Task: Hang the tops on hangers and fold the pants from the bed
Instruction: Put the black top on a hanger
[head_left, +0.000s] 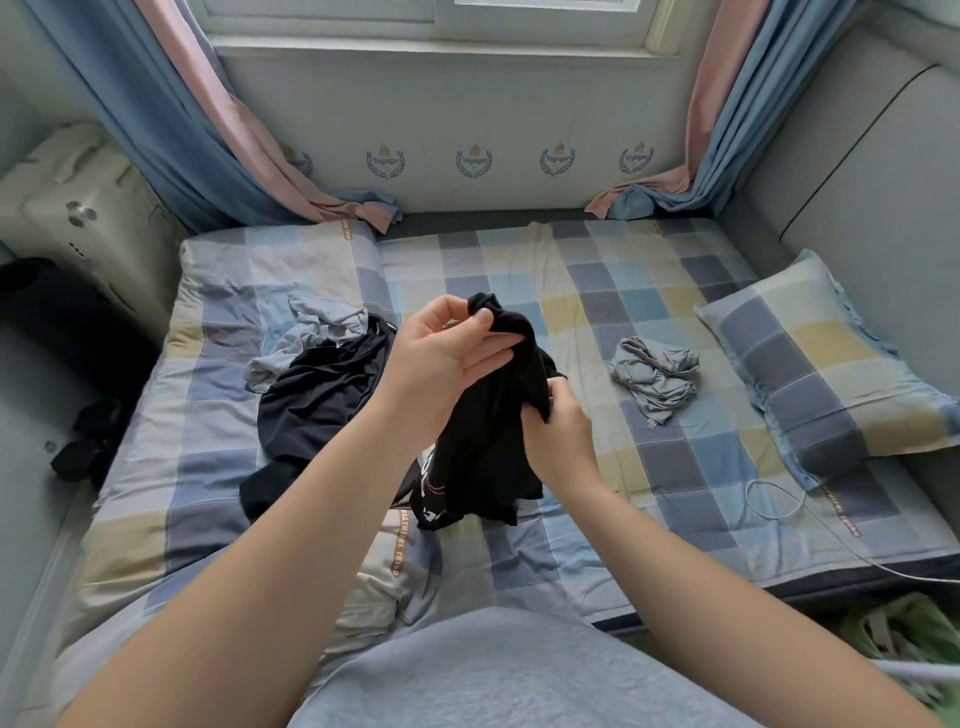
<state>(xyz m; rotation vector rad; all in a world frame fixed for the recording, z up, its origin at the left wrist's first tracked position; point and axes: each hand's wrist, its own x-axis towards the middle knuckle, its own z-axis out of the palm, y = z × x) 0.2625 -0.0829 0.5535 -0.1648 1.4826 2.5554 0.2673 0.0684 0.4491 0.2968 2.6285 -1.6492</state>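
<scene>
Left hand: fingers pinch the top fold of a black garment, raised over the middle of the bed. Right hand: fingers curled round the same garment's right edge, lower down. Black garment: hangs bunched between both hands, its lower end reaching the sheet; whether it is a top or pants cannot be told. White and pink print at its lower left, folded in and unreadable. Dark clothes pile: just left of the hands, with a pale blue piece on its far side; separate items cannot be told apart. Grey garment: crumpled, toward the bed's right edge, near the checked pillow. Orange bands on the bedding: lettering too small to read. Wall crests beyond the bed's far edge: appear to read "Voyager". White cable: by the near right corner, its end cut off.
</scene>
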